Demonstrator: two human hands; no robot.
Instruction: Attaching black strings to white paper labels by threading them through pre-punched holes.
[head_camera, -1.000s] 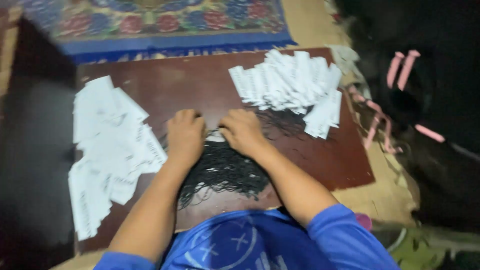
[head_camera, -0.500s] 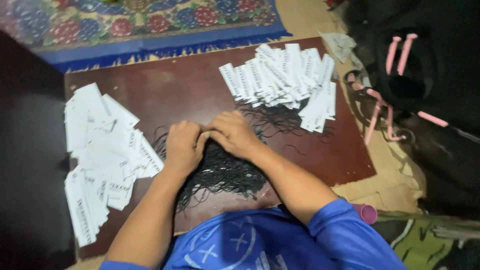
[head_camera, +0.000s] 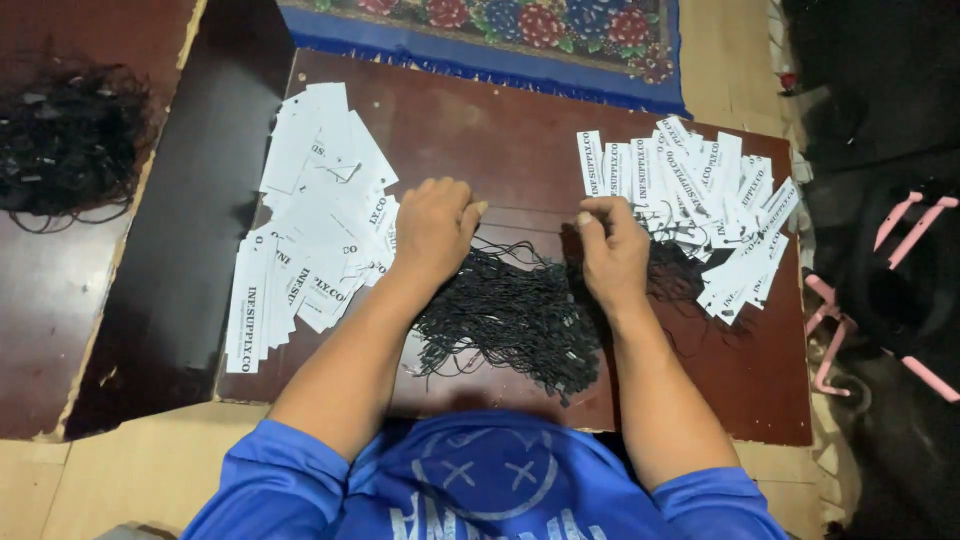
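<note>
A person in a blue short-sleeved shirt (head_camera: 480, 485) sits over a dark reddish-brown wooden board (head_camera: 500, 130) that fills the middle of the frame, both bare forearms reaching up from the lower edge. A loose heap of thin black looped cords (head_camera: 505, 315) lies at the centre of the board, between the two wrists and just below both hands. The left hand (head_camera: 432, 225), left of centre, is curled into a loose fist with the knuckles up, its heel resting at the upper left edge of the cords; whether it grips anything cannot be told. The right hand (head_camera: 612, 245), right of centre, has its thumb and forefinger drawn narrowly together at the top, seemingly on a strand too fine to make out, while its palm lies over the right side of the heap. A spread pile of white rectangular paper tags (head_camera: 310, 220) with black print covers the left part of the board, touching the left hand's outer side. A second fan of white paper tags (head_camera: 700, 205) lies at the upper right of the board, just beside the right hand's fingertips. A separate tangle of black cords (head_camera: 70, 140) sits at the upper left of the frame on another brown surface. A blue-bordered floral rug (head_camera: 520, 30) runs along the top, and pink plastic hangers (head_camera: 900, 290) lie at the right edge.
</note>
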